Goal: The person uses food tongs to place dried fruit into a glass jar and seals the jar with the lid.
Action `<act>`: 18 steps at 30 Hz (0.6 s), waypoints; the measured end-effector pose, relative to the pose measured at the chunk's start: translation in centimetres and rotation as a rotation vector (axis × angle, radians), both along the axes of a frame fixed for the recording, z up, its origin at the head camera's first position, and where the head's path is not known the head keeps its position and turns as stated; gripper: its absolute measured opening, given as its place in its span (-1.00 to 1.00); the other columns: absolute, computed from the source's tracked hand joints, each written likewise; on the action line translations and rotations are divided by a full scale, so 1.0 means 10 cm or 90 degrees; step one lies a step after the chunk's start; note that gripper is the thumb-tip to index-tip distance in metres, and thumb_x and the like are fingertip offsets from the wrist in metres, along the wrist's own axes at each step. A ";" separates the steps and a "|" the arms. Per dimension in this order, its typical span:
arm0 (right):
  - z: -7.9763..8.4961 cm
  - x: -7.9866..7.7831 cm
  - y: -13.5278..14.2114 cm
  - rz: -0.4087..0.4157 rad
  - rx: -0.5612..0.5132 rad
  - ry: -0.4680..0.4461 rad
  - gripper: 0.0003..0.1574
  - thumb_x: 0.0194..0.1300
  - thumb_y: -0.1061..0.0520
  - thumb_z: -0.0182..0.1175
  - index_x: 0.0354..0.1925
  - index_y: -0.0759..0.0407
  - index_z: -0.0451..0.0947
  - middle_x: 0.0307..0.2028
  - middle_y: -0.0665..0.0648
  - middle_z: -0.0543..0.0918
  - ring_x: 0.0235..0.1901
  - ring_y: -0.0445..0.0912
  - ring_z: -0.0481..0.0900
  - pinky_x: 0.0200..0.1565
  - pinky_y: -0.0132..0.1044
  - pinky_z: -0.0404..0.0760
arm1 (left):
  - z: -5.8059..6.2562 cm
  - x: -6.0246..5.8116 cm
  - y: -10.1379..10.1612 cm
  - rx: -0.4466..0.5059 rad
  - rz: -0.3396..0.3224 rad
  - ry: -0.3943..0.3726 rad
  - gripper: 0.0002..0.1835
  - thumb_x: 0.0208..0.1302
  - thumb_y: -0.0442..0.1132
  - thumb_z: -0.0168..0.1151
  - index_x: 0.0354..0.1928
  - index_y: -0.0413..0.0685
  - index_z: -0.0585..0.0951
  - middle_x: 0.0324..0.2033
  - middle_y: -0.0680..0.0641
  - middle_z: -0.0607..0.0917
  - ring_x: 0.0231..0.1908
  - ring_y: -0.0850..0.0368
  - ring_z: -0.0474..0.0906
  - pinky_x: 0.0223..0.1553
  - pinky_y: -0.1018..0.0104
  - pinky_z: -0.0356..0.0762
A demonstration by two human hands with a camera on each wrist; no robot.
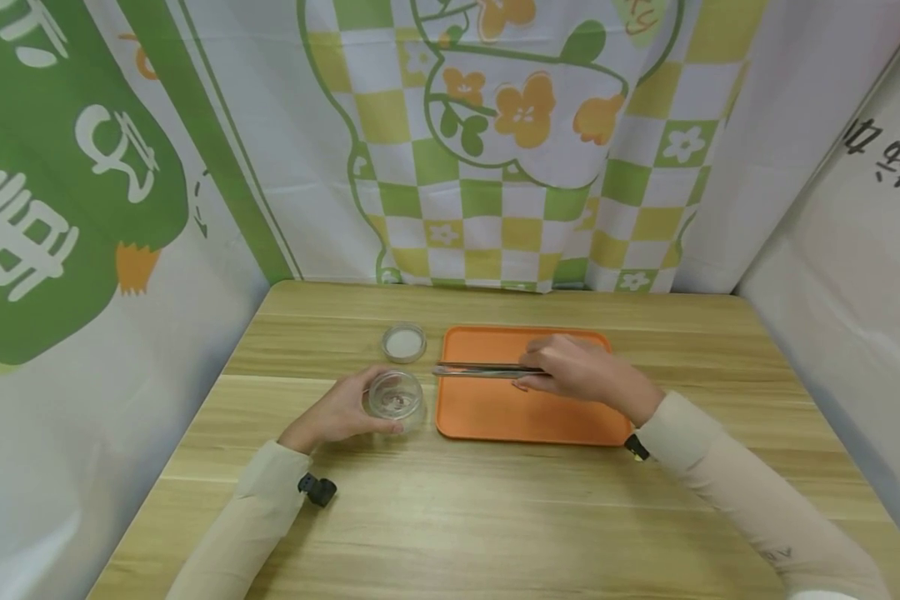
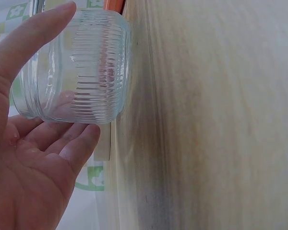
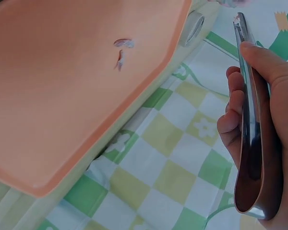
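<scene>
The right hand (image 1: 581,367) is gripping metal tongs (image 1: 480,370) over the orange tray (image 1: 532,423), apparently transferring scraps (image 3: 124,43), while the left hand (image 1: 345,408) is clasping the glass jar (image 1: 395,397) just left, likely calling for tips centred above its mouth next.

soft light, pale sheen on tabletop (image 1: 450,517), bright glints on tongs (image 3: 252,127)
</scene>
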State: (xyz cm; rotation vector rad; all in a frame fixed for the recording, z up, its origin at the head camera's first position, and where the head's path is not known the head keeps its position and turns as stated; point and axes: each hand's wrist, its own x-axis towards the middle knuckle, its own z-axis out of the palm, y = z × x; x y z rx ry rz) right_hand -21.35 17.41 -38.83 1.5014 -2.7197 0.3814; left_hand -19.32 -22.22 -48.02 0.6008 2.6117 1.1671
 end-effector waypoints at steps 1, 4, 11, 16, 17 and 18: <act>0.00 0.00 -0.01 0.002 0.000 -0.003 -0.68 0.52 -0.03 0.29 -0.40 0.04 0.61 -0.48 -0.07 0.49 -0.57 -0.36 0.27 -0.48 -0.47 0.35 | 0.00 0.00 0.00 0.001 0.001 -0.002 -0.04 0.03 0.07 0.71 0.46 0.05 0.44 0.28 -0.13 0.66 0.27 -0.12 0.59 0.31 -0.16 0.51; 0.00 -0.02 -0.06 0.011 -0.003 -0.014 -0.70 0.53 0.00 0.28 -0.39 0.05 0.60 -0.48 -0.07 0.48 -0.56 -0.36 0.27 -0.46 -0.47 0.35 | -0.01 0.00 0.00 0.002 0.004 -0.005 -0.03 0.01 0.08 0.72 0.46 0.08 0.44 0.27 -0.11 0.66 0.27 -0.09 0.59 0.31 -0.14 0.51; 0.03 -0.01 -0.21 0.025 -0.001 -0.013 -0.79 0.52 0.05 0.30 -0.30 0.09 0.67 -0.44 -0.03 0.55 -0.54 -0.35 0.32 -0.44 -0.45 0.43 | -0.03 -0.01 0.00 0.001 0.002 -0.005 -0.03 0.00 0.09 0.72 0.45 0.10 0.44 0.27 -0.08 0.67 0.27 -0.07 0.59 0.32 -0.13 0.51; 0.04 -0.01 -0.33 0.034 0.001 -0.020 -0.75 0.54 0.07 0.27 -0.35 0.08 0.64 -0.46 -0.04 0.50 -0.54 -0.33 0.26 -0.43 -0.45 0.36 | -0.01 -0.01 0.00 0.004 -0.001 -0.005 -0.03 0.01 0.09 0.72 0.46 0.10 0.44 0.27 -0.11 0.66 0.27 -0.10 0.59 0.32 -0.17 0.52; 0.03 -0.01 -0.35 0.037 0.001 -0.021 -0.73 0.55 0.07 0.27 -0.37 0.08 0.62 -0.47 -0.05 0.49 -0.53 -0.33 0.24 -0.43 -0.45 0.34 | -0.01 -0.01 0.00 0.006 -0.001 -0.006 -0.03 0.01 0.08 0.72 0.46 0.10 0.44 0.27 -0.12 0.66 0.27 -0.11 0.59 0.32 -0.18 0.52; 0.03 -0.01 -0.37 0.039 0.001 -0.022 -0.71 0.55 0.07 0.26 -0.39 0.08 0.60 -0.48 -0.05 0.47 -0.54 -0.33 0.22 -0.43 -0.44 0.31 | -0.01 -0.01 0.00 0.007 -0.002 -0.006 -0.03 0.01 0.08 0.72 0.46 0.10 0.44 0.27 -0.12 0.66 0.27 -0.11 0.60 0.32 -0.19 0.52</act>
